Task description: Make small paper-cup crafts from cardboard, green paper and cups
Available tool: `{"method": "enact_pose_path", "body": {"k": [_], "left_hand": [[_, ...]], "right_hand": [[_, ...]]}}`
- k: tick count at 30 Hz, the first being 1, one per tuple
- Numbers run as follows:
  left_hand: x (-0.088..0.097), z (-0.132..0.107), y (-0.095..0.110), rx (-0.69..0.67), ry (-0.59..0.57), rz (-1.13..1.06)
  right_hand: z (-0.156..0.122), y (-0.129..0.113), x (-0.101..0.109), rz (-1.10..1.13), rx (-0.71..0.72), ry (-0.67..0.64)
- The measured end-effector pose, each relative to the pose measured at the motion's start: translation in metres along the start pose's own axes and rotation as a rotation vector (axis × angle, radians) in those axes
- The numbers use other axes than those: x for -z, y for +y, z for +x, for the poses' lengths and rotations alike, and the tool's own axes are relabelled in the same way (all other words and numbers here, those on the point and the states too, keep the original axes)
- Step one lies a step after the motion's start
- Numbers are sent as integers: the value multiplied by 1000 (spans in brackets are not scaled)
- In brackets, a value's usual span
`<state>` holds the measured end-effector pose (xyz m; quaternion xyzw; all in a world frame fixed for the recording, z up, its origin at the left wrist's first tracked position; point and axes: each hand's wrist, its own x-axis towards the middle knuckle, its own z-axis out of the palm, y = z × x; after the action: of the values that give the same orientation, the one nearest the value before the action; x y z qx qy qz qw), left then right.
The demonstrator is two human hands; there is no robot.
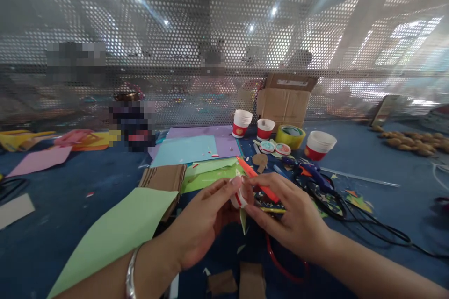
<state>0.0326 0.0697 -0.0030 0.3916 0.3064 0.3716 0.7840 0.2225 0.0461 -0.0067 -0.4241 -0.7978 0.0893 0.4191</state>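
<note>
Left hand [205, 217] and right hand [294, 215] grip small white-and-red paper piece [238, 198] between fingertips, its long axis tilted near-to-far.

1. We see one small white piece [239, 195], just below and right of the middle of the frame, gripped by the fingers of the left hand [206, 210] and the right hand [289, 208].
2. We find its visible surface pale, with a short red band slanting across its lower part.
3. We see it look rounded and raised clear of the surface below, tilted instead of flat; fingertips cover parts of its edge, so we cannot tell its full outline.
4. Directly beneath it, we see a narrow, pale green pointed strip [243, 222] hanging tip downward; we cannot tell whether the two are joined.
</note>
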Motion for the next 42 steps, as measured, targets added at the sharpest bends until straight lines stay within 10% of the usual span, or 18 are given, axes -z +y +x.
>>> {"method": "enact_pose_path", "body": {"k": [26,35,42], "left_hand": [[8,7,-7,99,117,9],[7,6,-5,-71,-23,41],[6,5,-4,-37,79,35]], "right_hand": [[-3,-1,-1,52,-117,-167],[0,-3,4,-48,11,-34],[0,5,16,-129,-63,46]]}}
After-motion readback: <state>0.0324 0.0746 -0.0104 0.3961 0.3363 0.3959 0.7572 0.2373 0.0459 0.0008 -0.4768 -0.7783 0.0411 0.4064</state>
